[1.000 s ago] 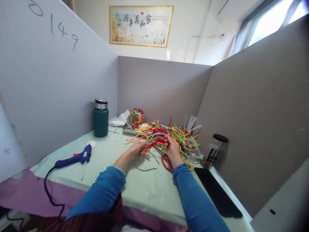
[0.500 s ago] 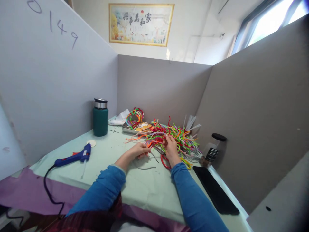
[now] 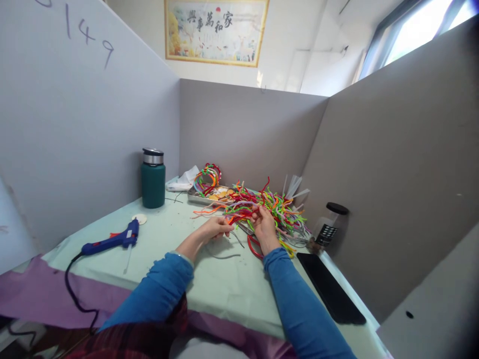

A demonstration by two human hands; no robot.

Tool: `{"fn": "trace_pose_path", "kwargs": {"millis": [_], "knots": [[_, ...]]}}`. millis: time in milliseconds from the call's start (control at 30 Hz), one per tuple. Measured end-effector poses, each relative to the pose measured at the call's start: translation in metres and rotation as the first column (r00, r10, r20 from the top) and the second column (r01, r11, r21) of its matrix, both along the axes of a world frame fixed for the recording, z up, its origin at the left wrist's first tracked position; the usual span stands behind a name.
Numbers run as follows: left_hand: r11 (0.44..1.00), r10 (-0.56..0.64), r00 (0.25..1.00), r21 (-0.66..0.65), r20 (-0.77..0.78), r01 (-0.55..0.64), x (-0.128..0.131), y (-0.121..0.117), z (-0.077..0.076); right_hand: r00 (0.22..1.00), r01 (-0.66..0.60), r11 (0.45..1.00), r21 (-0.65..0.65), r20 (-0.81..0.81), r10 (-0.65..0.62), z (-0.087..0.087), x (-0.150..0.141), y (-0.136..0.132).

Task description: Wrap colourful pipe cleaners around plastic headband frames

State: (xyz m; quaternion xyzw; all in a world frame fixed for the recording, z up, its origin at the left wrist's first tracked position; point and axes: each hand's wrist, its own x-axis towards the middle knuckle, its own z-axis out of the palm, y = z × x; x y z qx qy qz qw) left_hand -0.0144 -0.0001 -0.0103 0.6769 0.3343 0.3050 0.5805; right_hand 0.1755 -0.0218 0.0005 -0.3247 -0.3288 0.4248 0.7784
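A tangled pile of coloured pipe cleaners (image 3: 277, 209) lies on the pale green table cover (image 3: 209, 279). My left hand (image 3: 215, 228) and my right hand (image 3: 264, 224) are both at the pile's near edge, fingers closed on red and orange pipe cleaners (image 3: 239, 218) stretched between them. A grey pipe cleaner (image 3: 224, 257) lies loose on the cover below my left hand. A red ring (image 3: 254, 248) lies by my right wrist.
A blue glue gun (image 3: 112, 242) with a black cord lies at the left. A green flask (image 3: 152, 178) stands at the back left, near a metal tray (image 3: 209, 197) with coloured loops. A black phone (image 3: 329, 289) and a black-lidded jar (image 3: 329, 227) sit at the right. Grey partitions enclose the table.
Both hands stay at the pile and have shifted slightly, working the strands between them. The camera has tipped a little.
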Motion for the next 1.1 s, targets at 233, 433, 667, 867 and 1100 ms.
{"fn": "trace_pose_path", "kwargs": {"millis": [233, 433, 667, 867, 1100], "knots": [[0.994, -0.093, 0.988, 0.068, 0.126, 0.085, 0.0, -0.007, 0.008, 0.992, -0.032, 0.999, -0.034, -0.124, 0.028, -0.004, 0.002, 0.002], [0.992, 0.016, 0.982, 0.121, 0.19, -0.039, -0.006, -0.002, 0.014, 0.979, -0.131, 0.991, -0.001, -0.157, 0.129, 0.002, 0.005, 0.0], [0.791, 0.555, 0.815, 0.409, -0.168, -0.455, -0.017, 0.019, 0.003, 0.995, 0.104, 0.968, -0.227, 0.021, -0.102, 0.009, 0.026, 0.002], [0.768, 0.576, 0.723, 0.554, -0.38, -0.321, -0.018, 0.023, -0.01, 0.892, 0.373, 0.876, -0.306, 0.377, -0.248, -0.002, 0.036, 0.003], [0.742, 0.534, 0.844, 0.508, -0.055, -0.437, -0.018, 0.024, 0.002, 0.633, 0.4, 0.902, 0.165, 0.661, -0.402, 0.008, 0.019, -0.009]]}}
